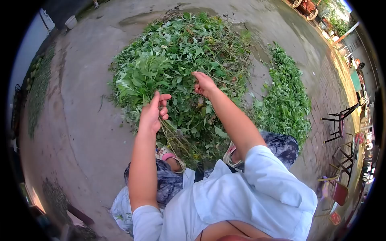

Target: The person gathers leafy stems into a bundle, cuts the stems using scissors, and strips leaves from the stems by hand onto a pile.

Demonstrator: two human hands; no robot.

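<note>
My left hand (152, 111) is closed around the stems of a bunch of leafy green plants (146, 74). The leaves fan out above the fist and the thin stems trail below it toward my feet. My right hand (204, 84) is over the middle of a large heap of cut greens (181, 44), fingers pinched together at a thin stem. How far that stem runs is hard to make out among the leaves. Brownish bare stalks (233, 52) lie on the heap's right side.
A second, smaller pile of green leaves (283, 96) lies to the right on the concrete floor (92, 80). Chairs (341, 120) stand at the far right. A white bucket (71, 22) is at the upper left. Greenery (40, 92) is spread along the left. My shoes (171, 157) are at the heap's near edge.
</note>
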